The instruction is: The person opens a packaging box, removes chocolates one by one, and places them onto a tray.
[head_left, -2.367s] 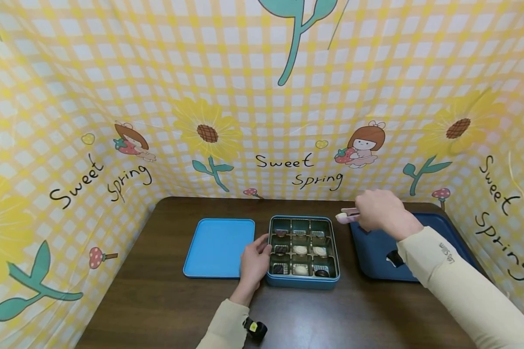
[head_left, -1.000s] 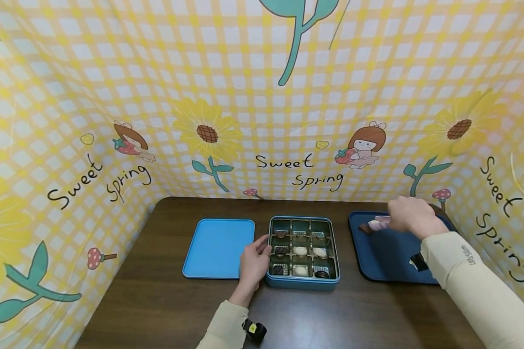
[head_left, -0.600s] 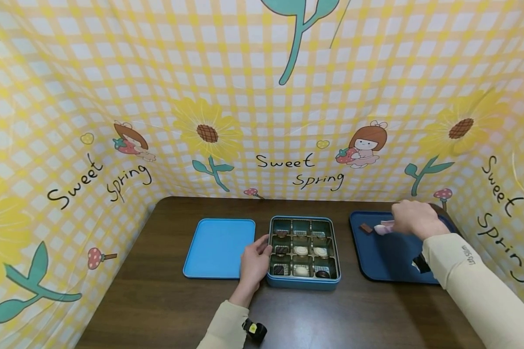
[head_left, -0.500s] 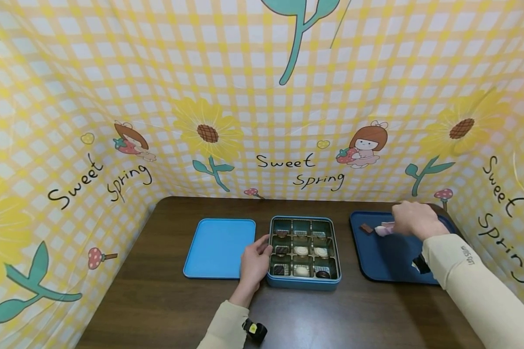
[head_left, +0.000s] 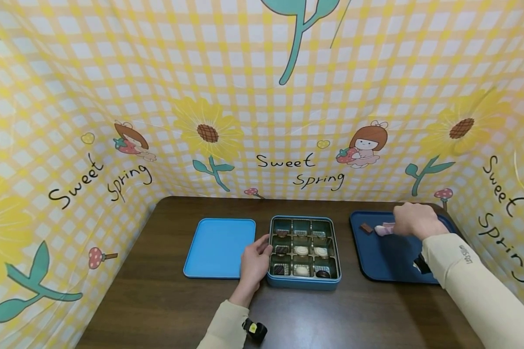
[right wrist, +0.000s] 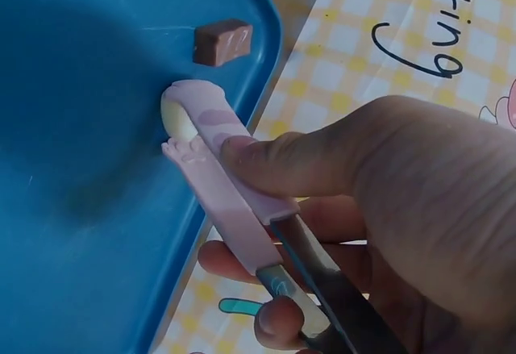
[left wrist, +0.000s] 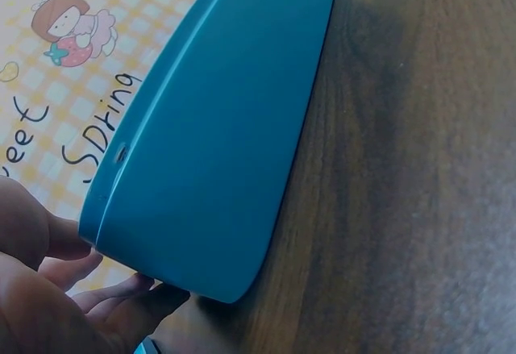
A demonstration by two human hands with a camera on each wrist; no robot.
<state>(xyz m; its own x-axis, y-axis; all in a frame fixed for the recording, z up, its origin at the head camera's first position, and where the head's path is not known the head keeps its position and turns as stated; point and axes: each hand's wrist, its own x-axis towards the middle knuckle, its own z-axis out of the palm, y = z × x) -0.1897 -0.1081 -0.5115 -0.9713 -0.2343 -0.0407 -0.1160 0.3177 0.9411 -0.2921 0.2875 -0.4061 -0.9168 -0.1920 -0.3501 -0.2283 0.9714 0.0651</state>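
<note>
My left hand (head_left: 254, 261) rests at the left side of a teal tin (head_left: 303, 283). The left wrist view shows its fingertips touching the end wall, near the rim and lower down. At the right, my right hand (head_left: 416, 221) holds pink tongs (right wrist: 222, 197) with paw-shaped tips over a dark blue tray (head_left: 390, 261). Between the tips sits a small white chocolate (right wrist: 175, 120), partly covered by them. A brown chocolate piece (right wrist: 222, 42) lies on the tray just beyond the tips.
Inside the tin, a divider (head_left: 291, 247) makes several compartments; dark and white round sweets (head_left: 301, 250) sit in some. The light blue lid (head_left: 220, 248) lies flat to the left on the brown wooden table (head_left: 157, 300). Checked cloth (head_left: 288, 121) walls the table's back and sides.
My right hand has carried the tongs rightward from beside the tin to over the tray. In the last half second it has barely moved. My left hand has stayed at the tin.
</note>
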